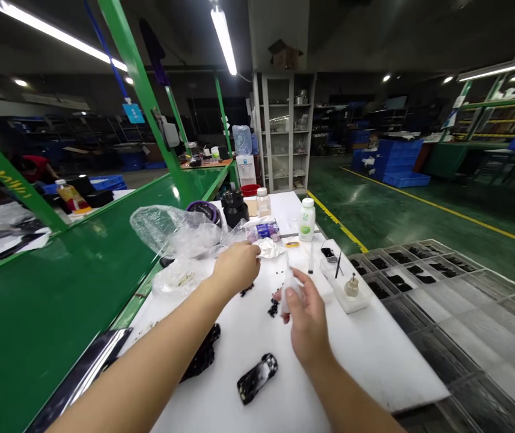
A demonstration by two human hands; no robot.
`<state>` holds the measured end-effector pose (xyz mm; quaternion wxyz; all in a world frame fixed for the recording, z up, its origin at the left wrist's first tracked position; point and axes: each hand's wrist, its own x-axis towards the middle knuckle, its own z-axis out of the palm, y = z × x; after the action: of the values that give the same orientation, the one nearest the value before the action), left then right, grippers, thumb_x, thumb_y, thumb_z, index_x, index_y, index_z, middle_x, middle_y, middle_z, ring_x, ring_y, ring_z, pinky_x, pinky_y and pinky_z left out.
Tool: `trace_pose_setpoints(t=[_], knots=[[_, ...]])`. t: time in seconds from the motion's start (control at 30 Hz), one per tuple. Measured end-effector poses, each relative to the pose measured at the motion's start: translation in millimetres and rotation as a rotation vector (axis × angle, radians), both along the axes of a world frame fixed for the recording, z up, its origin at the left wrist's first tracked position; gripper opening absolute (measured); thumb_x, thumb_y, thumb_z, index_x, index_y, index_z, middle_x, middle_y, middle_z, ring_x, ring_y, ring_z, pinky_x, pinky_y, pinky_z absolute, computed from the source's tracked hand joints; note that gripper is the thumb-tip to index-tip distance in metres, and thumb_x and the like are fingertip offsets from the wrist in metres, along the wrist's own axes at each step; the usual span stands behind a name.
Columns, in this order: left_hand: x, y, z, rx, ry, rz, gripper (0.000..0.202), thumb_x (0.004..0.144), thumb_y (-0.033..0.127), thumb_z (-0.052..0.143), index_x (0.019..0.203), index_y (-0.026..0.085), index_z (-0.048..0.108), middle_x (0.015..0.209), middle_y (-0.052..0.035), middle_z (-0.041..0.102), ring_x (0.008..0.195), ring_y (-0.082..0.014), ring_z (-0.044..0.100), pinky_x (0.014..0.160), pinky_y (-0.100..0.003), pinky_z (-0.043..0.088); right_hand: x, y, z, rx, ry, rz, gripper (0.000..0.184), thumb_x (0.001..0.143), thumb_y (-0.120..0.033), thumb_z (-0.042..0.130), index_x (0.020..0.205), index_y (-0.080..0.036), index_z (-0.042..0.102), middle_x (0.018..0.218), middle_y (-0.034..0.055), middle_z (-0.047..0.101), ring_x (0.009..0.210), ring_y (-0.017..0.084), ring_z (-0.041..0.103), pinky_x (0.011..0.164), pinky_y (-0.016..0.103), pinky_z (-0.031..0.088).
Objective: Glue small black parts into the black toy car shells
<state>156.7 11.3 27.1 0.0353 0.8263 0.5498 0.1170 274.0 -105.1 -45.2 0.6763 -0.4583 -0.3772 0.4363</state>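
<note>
My left hand (238, 266) is closed over the white table (374, 349), its knuckles up, next to a crumpled white wipe (270, 247) and a clear plastic bag (171, 231); what its fingers grip is hidden. My right hand (304, 313) holds a small pale squeeze bottle (289, 287), fingers curled round it. Small black bits (274, 308) lie between the hands. A glossy black part (257, 377) and a darker black piece (203, 355) rest nearer to me.
A green conveyor (59, 288) runs on the left. A black jar (234, 207), a small clear bottle (263, 202) and a white bottle (306, 220) stand at the table's far end. A clear tray (347, 291) holds a brush. Grey compartment trays (441, 282) lie right.
</note>
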Motion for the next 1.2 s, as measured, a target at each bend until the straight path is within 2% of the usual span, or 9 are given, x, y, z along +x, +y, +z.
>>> trace_pose_setpoints(t=[0.1, 0.17, 0.27, 0.37, 0.53, 0.7, 0.9, 1.07, 1.2], knots=[[29.7, 54.1, -25.1, -0.081, -0.037, 0.026, 0.028, 0.091, 0.031, 0.060, 0.114, 0.016, 0.062, 0.119, -0.0095, 0.062, 0.104, -0.0241, 0.061, 0.089, -0.046, 0.051, -0.8, 4.5, -10.1, 0.009, -0.003, 0.027, 0.052, 0.089, -0.048, 0.053, 0.131, -0.019, 0.046, 0.097, 0.0087, 0.067, 0.075, 0.018, 0.061, 0.059, 0.028, 0.051], [42.8, 74.5, -39.9, -0.130, -0.105, 0.054, 0.032, 0.092, 0.033, 0.059, 0.120, 0.017, 0.058, 0.123, -0.0096, 0.060, 0.104, -0.0229, 0.062, 0.087, -0.044, 0.053, 1.2, 7.2, -16.2, 0.022, -0.035, 0.027, 0.049, 0.090, -0.046, 0.051, 0.132, -0.020, 0.045, 0.107, 0.0101, 0.064, 0.080, 0.019, 0.062, 0.062, 0.029, 0.053], [48.0, 86.5, -50.0, -0.194, -0.252, 0.112, 0.033, 0.092, 0.032, 0.059, 0.121, 0.018, 0.058, 0.122, -0.0095, 0.060, 0.103, -0.0231, 0.062, 0.086, -0.043, 0.054, 7.0, 10.6, -22.6, 0.009, -0.078, -0.035, 0.047, 0.093, -0.042, 0.047, 0.136, -0.023, 0.042, 0.111, 0.0093, 0.063, 0.075, 0.017, 0.062, 0.065, 0.031, 0.054], [38.7, 86.7, -42.8, -0.255, -0.450, 0.158, 0.032, 0.092, 0.034, 0.059, 0.118, 0.017, 0.059, 0.120, -0.0083, 0.061, 0.101, -0.0232, 0.062, 0.085, -0.043, 0.054, 11.2, 10.1, -23.3, 0.015, -0.115, -0.060, 0.047, 0.094, -0.038, 0.045, 0.139, -0.025, 0.042, 0.117, 0.0097, 0.062, 0.083, 0.019, 0.065, 0.068, 0.032, 0.055], [11.7, 55.8, -7.3, -0.381, -0.882, 0.133, 0.031, 0.084, 0.040, 0.062, 0.095, 0.012, 0.068, 0.095, -0.0088, 0.070, 0.088, -0.0211, 0.065, 0.074, -0.031, 0.052, 12.2, 1.1, -17.5, 0.140, -0.251, -0.019, 0.046, 0.095, -0.028, 0.043, 0.141, -0.029, 0.043, 0.141, 0.0058, 0.049, 0.129, 0.025, 0.048, 0.097, 0.039, 0.049], [-2.6, -14.7, 17.1, -0.587, -1.156, 0.026, 0.029, 0.071, 0.038, 0.069, 0.083, 0.012, 0.069, 0.080, -0.0099, 0.071, 0.073, -0.0175, 0.066, 0.070, -0.028, 0.052, 10.3, -7.2, -15.8, 0.301, -0.381, -0.002, 0.047, 0.095, -0.023, 0.043, 0.141, -0.027, 0.043, 0.143, 0.0051, 0.049, 0.133, 0.024, 0.044, 0.112, 0.043, 0.038], [0.0, -61.3, 19.2, -0.753, -1.339, -0.058, 0.021, 0.068, 0.029, 0.073, 0.079, 0.013, 0.068, 0.075, -0.0080, 0.069, 0.067, -0.0163, 0.065, 0.067, -0.029, 0.054, 10.0, -9.9, -14.9, 0.394, -0.463, 0.020, 0.050, 0.093, -0.017, 0.045, 0.142, -0.027, 0.043, 0.142, 0.0050, 0.051, 0.132, 0.024, 0.046, 0.111, 0.042, 0.040], [4.3, -60.5, 14.1, -0.732, -1.308, -0.087, 0.025, 0.069, 0.034, 0.077, 0.078, 0.013, 0.067, 0.064, -0.0018, 0.061, 0.057, -0.0122, 0.057, 0.060, -0.027, 0.052, 8.6, -6.1, -22.2, 0.411, -0.468, -0.007, 0.048, 0.093, -0.017, 0.044, 0.140, -0.028, 0.045, 0.140, 0.0039, 0.053, 0.130, 0.023, 0.049, 0.109, 0.039, 0.042], [8.6, -55.6, 7.6, -0.590, -1.288, -0.047, 0.025, 0.070, 0.033, 0.077, 0.064, 0.015, 0.062, 0.048, 0.0051, 0.049, 0.044, -0.0061, 0.040, 0.045, -0.019, 0.033, 6.3, -4.3, -27.8, 0.400, -0.503, 0.005, 0.045, 0.094, -0.020, 0.046, 0.138, -0.028, 0.047, 0.139, 0.0043, 0.055, 0.129, 0.022, 0.051, 0.108, 0.038, 0.043]])
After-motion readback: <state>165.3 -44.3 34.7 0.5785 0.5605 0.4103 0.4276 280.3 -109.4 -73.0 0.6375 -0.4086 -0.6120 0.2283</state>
